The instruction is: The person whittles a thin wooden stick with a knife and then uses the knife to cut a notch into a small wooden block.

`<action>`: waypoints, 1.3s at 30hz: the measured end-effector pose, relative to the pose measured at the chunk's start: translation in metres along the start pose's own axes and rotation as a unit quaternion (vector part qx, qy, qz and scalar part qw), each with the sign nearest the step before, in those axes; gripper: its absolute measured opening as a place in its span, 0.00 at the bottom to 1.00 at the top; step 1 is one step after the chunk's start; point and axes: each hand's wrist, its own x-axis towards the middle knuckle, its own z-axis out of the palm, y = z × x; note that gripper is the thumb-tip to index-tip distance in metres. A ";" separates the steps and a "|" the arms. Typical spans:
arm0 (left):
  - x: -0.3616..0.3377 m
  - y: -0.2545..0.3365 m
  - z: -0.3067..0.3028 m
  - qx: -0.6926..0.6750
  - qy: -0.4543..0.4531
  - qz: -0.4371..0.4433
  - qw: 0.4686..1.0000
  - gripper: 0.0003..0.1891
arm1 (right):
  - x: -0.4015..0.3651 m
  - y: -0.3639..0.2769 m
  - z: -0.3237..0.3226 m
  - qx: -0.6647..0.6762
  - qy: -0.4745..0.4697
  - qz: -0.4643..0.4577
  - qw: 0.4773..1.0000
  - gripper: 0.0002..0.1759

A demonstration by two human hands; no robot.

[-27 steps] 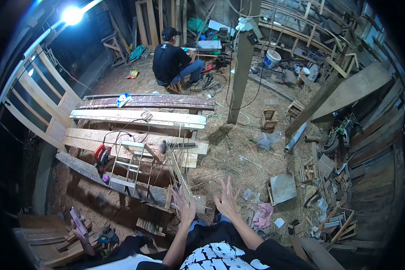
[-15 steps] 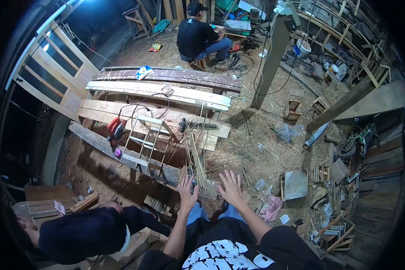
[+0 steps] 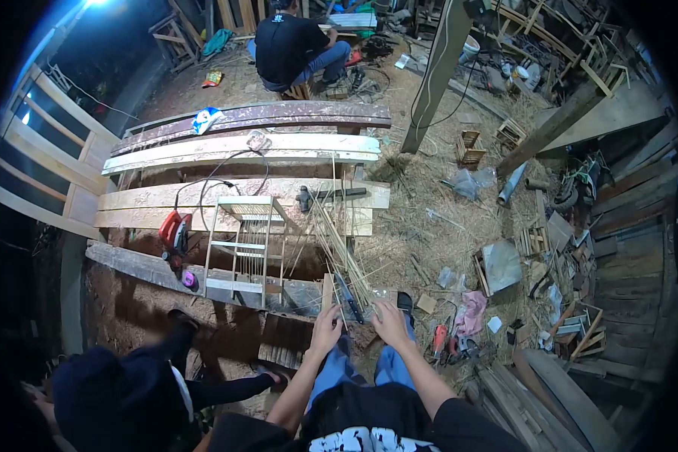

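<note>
My left hand (image 3: pixel 326 332) is held over my left knee, fingers apart and bent a little, with nothing in it. Above my right knee, my right hand (image 3: pixel 389 323) is also open and empty. Just beyond both hands lie a dark knife-like tool (image 3: pixel 348 298) and a bundle of thin bamboo sticks (image 3: pixel 340 252) on the low bench. To the left of the sticks stands a small slatted wooden frame (image 3: pixel 237 245). A hammer (image 3: pixel 331 194) rests on the planks behind it.
Long planks (image 3: pixel 233 148) span the bench, with a red power tool (image 3: pixel 175 235) at its left. One person (image 3: pixel 290 47) sits beyond; another (image 3: pixel 120 395) is close on my left. A post (image 3: pixel 433 83) rises at right. A red-handled tool (image 3: pixel 439 339) lies right of my legs.
The view has shifted, showing more floor near my legs. My hands are lower relative to the bench, with fingers more bent. The person at left has moved, and their legs now show.
</note>
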 end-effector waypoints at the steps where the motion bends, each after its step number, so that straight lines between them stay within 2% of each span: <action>1: 0.005 -0.012 0.001 -0.019 -0.007 -0.008 1.000 0.22 | 0.003 0.001 0.016 0.019 0.017 -0.002 1.000 0.21; 3: 0.010 -0.028 0.003 -0.046 -0.016 -0.027 0.998 0.22 | 0.010 0.004 0.045 0.038 0.033 0.003 0.999 0.20; 5: 0.025 -0.044 0.014 -0.075 -0.020 -0.051 0.996 0.22 | 0.017 0.008 0.070 0.056 0.013 0.044 0.997 0.21; 8: 0.038 -0.083 0.041 -0.013 0.002 -0.007 1.000 0.21 | 0.029 0.025 0.113 0.051 -0.012 0.070 0.996 0.24; 10: 0.046 -0.100 0.054 0.149 0.044 0.056 0.986 0.20 | 0.042 0.037 0.142 0.050 -0.031 0.089 0.994 0.26; 14: 0.057 -0.120 0.077 0.191 0.082 0.050 0.977 0.19 | 0.055 0.057 0.183 -0.019 0.012 0.069 0.997 0.32; 15: 0.058 -0.120 0.081 0.185 0.090 0.018 0.978 0.18 | 0.055 0.058 0.190 -0.043 0.027 0.058 0.997 0.34; 16: 0.061 -0.122 0.086 0.179 0.101 -0.011 0.979 0.18 | 0.057 0.059 0.194 -0.035 0.027 0.061 0.997 0.34; 18: 0.064 -0.123 0.097 0.238 0.121 -0.001 0.964 0.16 | 0.057 0.063 0.197 -0.037 -0.025 0.092 0.995 0.35; 20: 0.068 -0.123 0.109 0.231 0.089 -0.083 0.965 0.15 | 0.055 0.068 0.199 -0.029 -0.004 0.080 0.996 0.35; 22: 0.070 -0.125 0.120 0.244 0.113 -0.071 0.961 0.15 | 0.058 0.068 0.196 -0.009 -0.012 0.093 0.996 0.35; 26: 0.072 -0.139 0.129 0.233 0.140 -0.101 0.957 0.14 | 0.057 0.071 0.191 0.052 -0.034 0.100 0.993 0.35; 28: 0.074 -0.139 0.132 0.242 0.157 -0.101 0.952 0.14 | 0.057 0.078 0.193 0.104 0.017 0.078 0.991 0.35; 32: 0.078 -0.130 0.123 0.185 0.168 -0.110 0.962 0.09 | 0.053 0.079 0.179 0.123 -0.012 0.098 0.988 0.36; 35: 0.070 -0.116 0.115 0.123 0.180 -0.129 0.967 0.08 | 0.041 0.081 0.174 0.200 -0.021 0.095 0.975 0.37; 37: 0.068 -0.111 0.113 0.090 0.193 -0.137 0.967 0.08 | 0.033 0.078 0.166 0.212 -0.026 0.137 0.967 0.37; 39: 0.054 -0.110 0.108 -0.114 0.154 -0.169 0.967 0.08 | 0.022 0.080 0.163 0.225 0.004 0.103 0.969 0.36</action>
